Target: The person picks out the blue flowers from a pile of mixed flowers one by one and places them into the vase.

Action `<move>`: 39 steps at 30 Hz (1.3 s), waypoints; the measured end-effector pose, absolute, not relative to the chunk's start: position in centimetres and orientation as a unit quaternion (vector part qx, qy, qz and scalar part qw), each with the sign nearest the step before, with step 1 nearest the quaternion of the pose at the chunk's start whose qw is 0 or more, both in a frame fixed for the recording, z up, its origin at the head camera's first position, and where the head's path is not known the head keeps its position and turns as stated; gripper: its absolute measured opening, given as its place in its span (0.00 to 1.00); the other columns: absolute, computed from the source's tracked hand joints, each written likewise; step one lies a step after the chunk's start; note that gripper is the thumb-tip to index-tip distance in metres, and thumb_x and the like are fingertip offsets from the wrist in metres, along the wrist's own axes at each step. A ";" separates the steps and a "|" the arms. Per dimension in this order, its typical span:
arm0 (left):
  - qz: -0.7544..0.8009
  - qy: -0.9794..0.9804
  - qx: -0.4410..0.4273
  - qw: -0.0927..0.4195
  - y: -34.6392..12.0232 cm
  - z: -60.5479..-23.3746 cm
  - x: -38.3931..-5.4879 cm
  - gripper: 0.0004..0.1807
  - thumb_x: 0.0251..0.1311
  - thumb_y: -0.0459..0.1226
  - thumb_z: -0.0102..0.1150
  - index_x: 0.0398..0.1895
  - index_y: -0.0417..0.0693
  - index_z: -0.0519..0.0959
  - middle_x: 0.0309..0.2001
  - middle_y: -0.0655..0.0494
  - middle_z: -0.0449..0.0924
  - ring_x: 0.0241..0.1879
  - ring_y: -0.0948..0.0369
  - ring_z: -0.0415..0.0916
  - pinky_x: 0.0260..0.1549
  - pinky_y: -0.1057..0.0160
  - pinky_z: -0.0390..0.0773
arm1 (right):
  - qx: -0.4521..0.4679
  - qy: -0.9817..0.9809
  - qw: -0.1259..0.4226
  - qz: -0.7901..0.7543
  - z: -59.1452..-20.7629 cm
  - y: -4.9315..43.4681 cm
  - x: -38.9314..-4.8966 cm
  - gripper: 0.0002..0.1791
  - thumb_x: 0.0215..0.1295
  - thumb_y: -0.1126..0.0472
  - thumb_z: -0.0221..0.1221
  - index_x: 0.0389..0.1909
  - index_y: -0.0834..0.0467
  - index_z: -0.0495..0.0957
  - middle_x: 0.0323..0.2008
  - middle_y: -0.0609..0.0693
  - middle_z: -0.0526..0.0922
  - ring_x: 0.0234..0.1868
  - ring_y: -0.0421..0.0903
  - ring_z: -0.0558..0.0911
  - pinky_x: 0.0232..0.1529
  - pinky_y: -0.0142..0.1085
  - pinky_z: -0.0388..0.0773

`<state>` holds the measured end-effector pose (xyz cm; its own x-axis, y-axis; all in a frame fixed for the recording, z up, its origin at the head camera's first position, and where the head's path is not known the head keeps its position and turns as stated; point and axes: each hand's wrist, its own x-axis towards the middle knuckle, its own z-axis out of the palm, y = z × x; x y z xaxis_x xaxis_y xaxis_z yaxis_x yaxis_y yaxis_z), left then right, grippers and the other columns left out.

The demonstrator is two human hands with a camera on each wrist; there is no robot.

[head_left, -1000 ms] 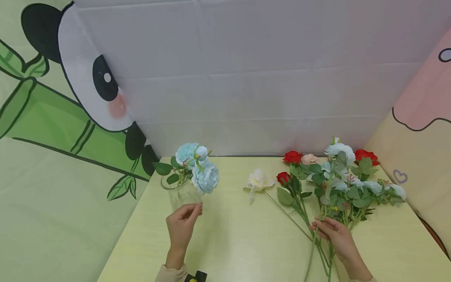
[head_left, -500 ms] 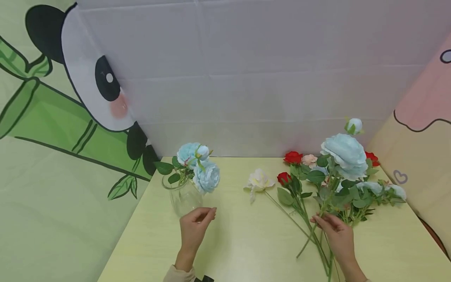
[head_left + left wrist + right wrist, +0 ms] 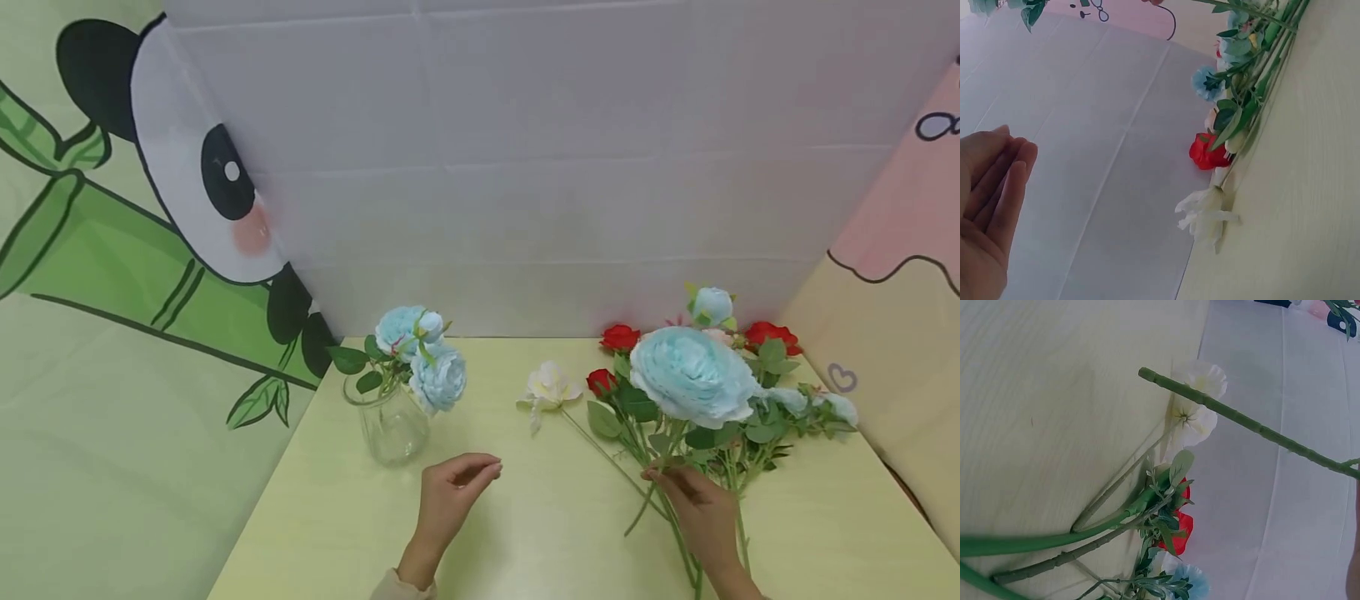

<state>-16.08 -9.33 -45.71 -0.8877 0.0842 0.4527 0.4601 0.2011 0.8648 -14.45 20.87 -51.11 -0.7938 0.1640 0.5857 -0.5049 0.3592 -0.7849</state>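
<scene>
Pinching a pale-blue, ruffled artificial flower (image 3: 693, 377) with right hand (image 3: 697, 504), holding nothing with left hand (image 3: 452, 493); apparently picking out, probably calling next for carrying to nine o'clock, into the clear, rounded glass vase (image 3: 397, 435).

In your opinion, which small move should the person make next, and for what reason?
Probably move the large blue flower left toward the glass vase: the right hand holds its stem, whose lower end is free, and similar pale-blue blooms stand in the vase.

clear, smooth glass vase (image 3: 396, 429)
</scene>
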 end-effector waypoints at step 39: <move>-0.701 -0.635 -0.318 0.067 -8.3 -46.0 -14.7 0.16 0.51 0.23 0.59 0.45 0.26 0.76 0.40 0.29 0.78 0.41 0.66 0.81 0.33 0.59 0.82 | 0.242 -0.741 0.296 0.552 -51.5 14.4 -13.4 0.18 0.37 0.87 0.60 0.28 0.64 0.80 0.24 0.55 0.84 0.29 0.31 0.83 0.30 0.21 0.77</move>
